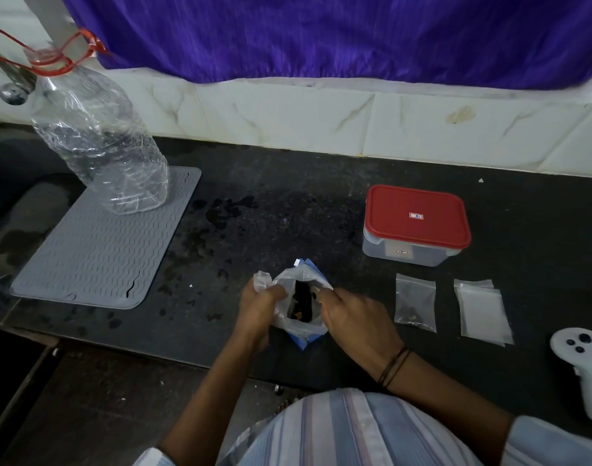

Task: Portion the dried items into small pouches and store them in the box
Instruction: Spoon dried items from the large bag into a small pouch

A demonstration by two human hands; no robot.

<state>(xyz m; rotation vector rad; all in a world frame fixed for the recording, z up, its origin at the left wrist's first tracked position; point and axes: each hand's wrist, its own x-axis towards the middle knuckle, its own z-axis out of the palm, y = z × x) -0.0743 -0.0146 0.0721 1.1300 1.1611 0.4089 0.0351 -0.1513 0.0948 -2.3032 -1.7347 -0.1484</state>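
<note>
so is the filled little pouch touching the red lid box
Apart. The head view shows bare dark counter between the filled pouch and the red-lidded box.

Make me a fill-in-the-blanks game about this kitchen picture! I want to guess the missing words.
1. The lid on the plastic box is the colour ____.
2. Both hands, the left hand and the right hand, hold open a plastic ____ with dark dried bits inside.
3. The big clear bottle stands on a grey ____.
4. The small pouches lie on the counter to the ____ of the hands.

Missing words: red; bag; mat; right
</note>
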